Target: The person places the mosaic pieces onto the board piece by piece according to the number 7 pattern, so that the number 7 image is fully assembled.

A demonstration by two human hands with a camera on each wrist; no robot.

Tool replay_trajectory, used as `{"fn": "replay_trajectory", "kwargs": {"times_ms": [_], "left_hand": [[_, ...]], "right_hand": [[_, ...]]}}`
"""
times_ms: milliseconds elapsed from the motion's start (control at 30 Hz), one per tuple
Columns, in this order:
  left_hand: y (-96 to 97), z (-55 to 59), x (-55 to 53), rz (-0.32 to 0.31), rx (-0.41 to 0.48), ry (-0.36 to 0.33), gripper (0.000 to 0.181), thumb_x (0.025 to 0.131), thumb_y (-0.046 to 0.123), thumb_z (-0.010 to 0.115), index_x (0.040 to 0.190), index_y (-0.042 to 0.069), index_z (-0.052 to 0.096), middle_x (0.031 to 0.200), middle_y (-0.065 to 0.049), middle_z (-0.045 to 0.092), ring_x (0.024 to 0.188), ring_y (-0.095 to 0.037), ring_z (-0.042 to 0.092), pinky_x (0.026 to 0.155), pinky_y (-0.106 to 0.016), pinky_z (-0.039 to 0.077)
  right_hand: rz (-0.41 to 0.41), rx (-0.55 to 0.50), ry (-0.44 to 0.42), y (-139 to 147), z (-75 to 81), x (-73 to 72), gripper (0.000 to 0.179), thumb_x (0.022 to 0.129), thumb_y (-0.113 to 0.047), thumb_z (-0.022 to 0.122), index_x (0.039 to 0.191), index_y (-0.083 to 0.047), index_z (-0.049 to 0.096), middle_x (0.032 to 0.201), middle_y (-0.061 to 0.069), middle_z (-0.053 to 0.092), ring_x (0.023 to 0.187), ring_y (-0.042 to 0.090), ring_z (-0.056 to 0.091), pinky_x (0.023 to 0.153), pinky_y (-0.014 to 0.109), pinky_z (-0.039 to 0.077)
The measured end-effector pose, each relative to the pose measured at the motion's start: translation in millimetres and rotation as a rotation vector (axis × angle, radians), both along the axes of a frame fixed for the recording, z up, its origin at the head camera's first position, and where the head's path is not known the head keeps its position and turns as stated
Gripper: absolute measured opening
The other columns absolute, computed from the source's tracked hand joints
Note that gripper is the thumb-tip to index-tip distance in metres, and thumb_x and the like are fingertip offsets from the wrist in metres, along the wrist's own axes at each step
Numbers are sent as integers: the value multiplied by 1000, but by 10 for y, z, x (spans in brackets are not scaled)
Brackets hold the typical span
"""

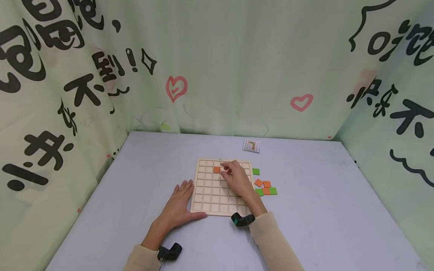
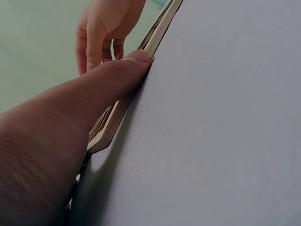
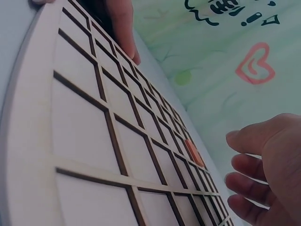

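Note:
A wooden grid board (image 1: 206,197) lies on the table, with a small square orange tile (image 1: 216,169) in a cell of its upper part. My left hand (image 1: 179,207) rests at the board's lower left corner, fingers straight along the left side and thumb (image 2: 127,66) on the front edge. Over the upper middle of the board hovers my right hand (image 1: 236,178), just right of the orange tile. Its thumb and fingers are loosely bent and apart, and nothing shows between them in the right wrist view.
Beside the board's right edge lie several loose tiles, among them an orange tile (image 1: 266,184) and a green tile (image 1: 273,191). A small card with a printed coloured grid (image 1: 251,145) is farther back. Curtains (image 1: 217,67) with writing and hearts surround the table's back and sides.

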State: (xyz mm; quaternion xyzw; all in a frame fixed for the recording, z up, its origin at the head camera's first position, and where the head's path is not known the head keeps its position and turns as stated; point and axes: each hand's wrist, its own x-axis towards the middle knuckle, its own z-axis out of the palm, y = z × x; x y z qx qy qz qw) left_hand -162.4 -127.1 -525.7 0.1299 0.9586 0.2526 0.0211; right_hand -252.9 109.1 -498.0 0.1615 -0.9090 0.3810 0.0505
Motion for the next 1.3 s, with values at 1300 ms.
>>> {"fn": "replay_trajectory", "kwargs": {"times_ms": [1300], "left_hand": [[-11,-7,4,-8,39,11,111,72,66,77,153,1,38,163,-14,33,156,-31,21,129,-50,17]], "right_hand": [[-106,-98,88,447,245,-59,34,96,-13,66,127,0,64,112,18,62,98,31,63,81,40,57]]}}
